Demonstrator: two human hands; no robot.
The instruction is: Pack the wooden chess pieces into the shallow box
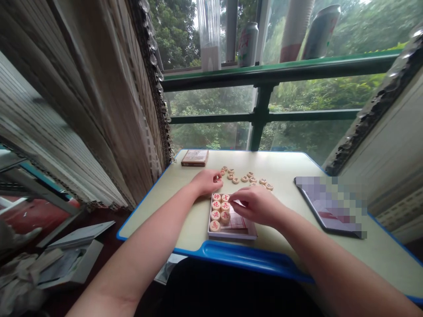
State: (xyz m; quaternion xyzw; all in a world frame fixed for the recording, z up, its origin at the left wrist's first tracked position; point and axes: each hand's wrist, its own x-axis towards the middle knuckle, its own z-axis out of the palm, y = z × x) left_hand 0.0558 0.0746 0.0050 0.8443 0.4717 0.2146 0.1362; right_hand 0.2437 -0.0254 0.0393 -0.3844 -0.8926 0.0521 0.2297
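"Where do we have our left hand [209, 180]?"

"Over the table [185, 240], beyond the box [233, 236], fingers curled with the tips at a red piece [219, 179]. We can't tell whether they grip it."

"And our right hand [254, 202]?"

"Above the right part of the box, fingers bent, thumb and forefinger close together at the upper pieces in the right column. We can't tell if a piece is pinched there."

"What do we see inside?"

"Red-marked pieces [215, 215] in two columns along the left side: four in the left one, three in the right. Beside them lies a paper [236, 222] with red lines, partly under our right hand."

"And the dark-marked pieces [244, 178]?"

"Scattered on the table beyond our right hand, some touching, some apart. We also see a flat box [194, 157] at the far left corner and a tablet [325, 207] on the right."
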